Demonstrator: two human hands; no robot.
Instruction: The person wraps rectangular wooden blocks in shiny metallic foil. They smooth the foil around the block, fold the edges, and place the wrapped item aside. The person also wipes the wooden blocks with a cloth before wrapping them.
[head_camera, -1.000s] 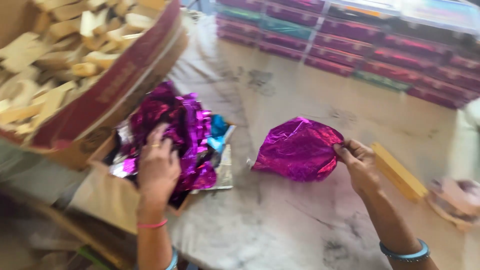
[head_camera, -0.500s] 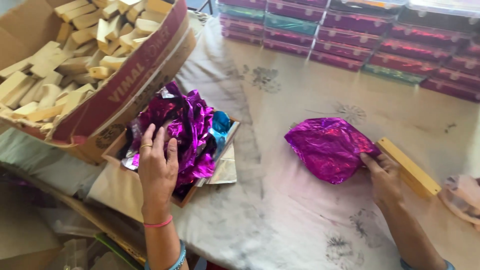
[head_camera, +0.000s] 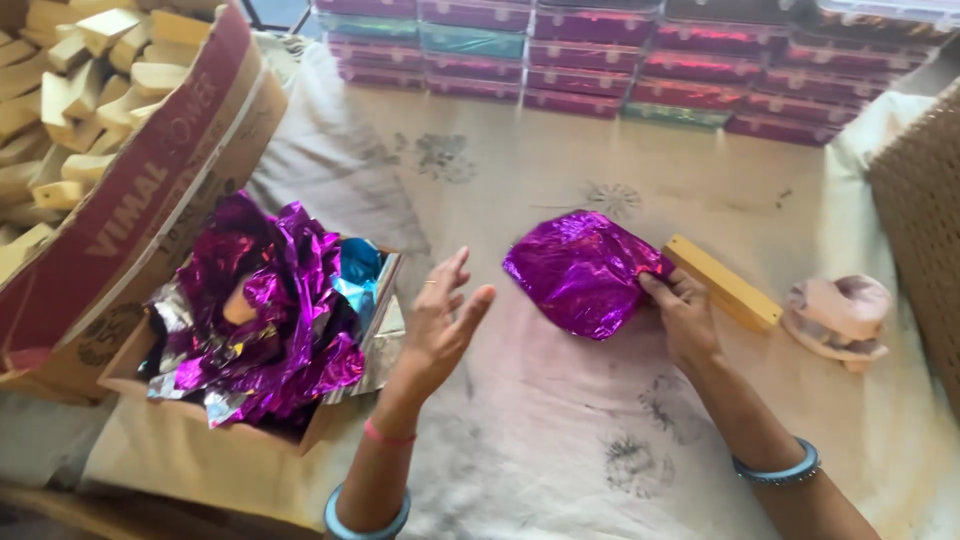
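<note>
Person smoothing a magenta foil sheet on a cloth-covered bench.

The right hand pinches the foil's near edge, fingers together on it, beside a yellow wooden block. The left hand hovers empty, fingers spread, between the foil and a box of crumpled foil. Flattening works best with the edge pinned and the free palm pressing outward.

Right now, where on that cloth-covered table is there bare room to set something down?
Bare cloth lies open between the two forearms, below the magenta foil sheet. Another free patch runs between that sheet and the stacked boxes at the far edge. The left is crowded: the small box of crumpled foil sits against the big carton of wooden blocks. The right hand presses the sheet beside a wooden bar.
</note>
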